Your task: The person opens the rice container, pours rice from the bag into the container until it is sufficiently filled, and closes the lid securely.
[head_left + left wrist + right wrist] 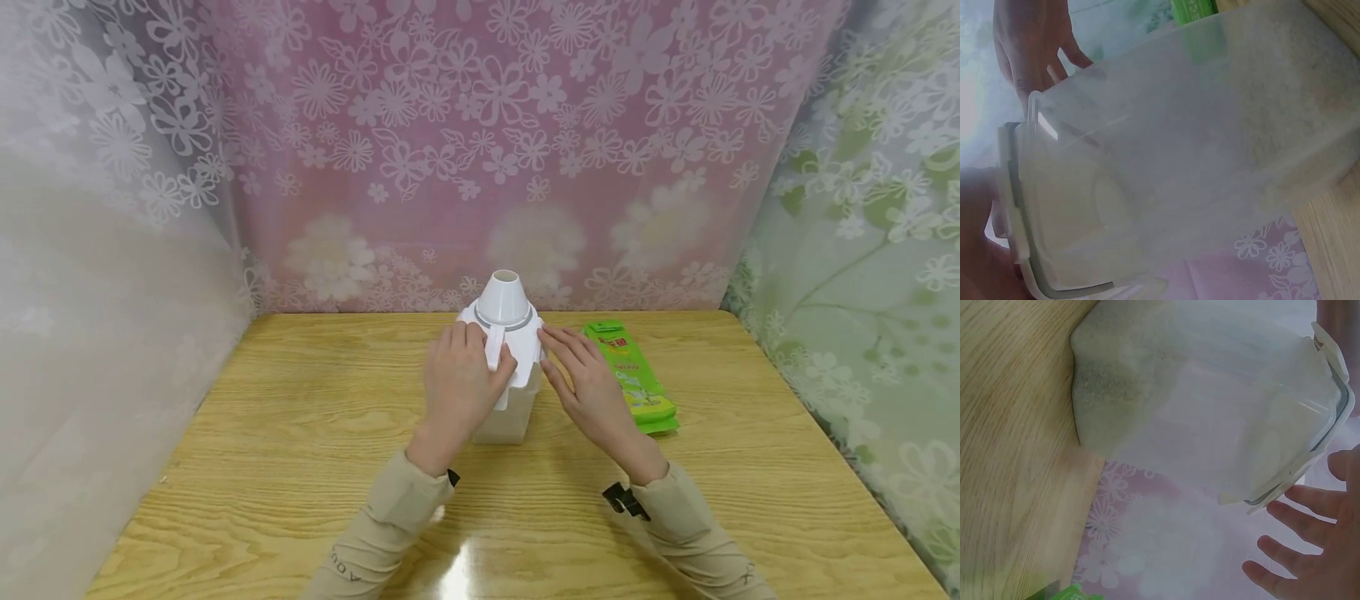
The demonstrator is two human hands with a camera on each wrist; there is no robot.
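A clear plastic storage container stands upright on the wooden table, with pale grain in its lower part. Its white lid is on top, and a white cone-shaped cup stands on the lid's far end. My left hand grips the lid's handle at the near side, the thumb on its right. My right hand lies along the lid's right edge. Its fingers are fairly straight and spread, the tips touching the rim or just beside it.
A green packet lies on the table to the right of the container, partly behind my right hand. Flowered curtains enclose the table at the back and both sides.
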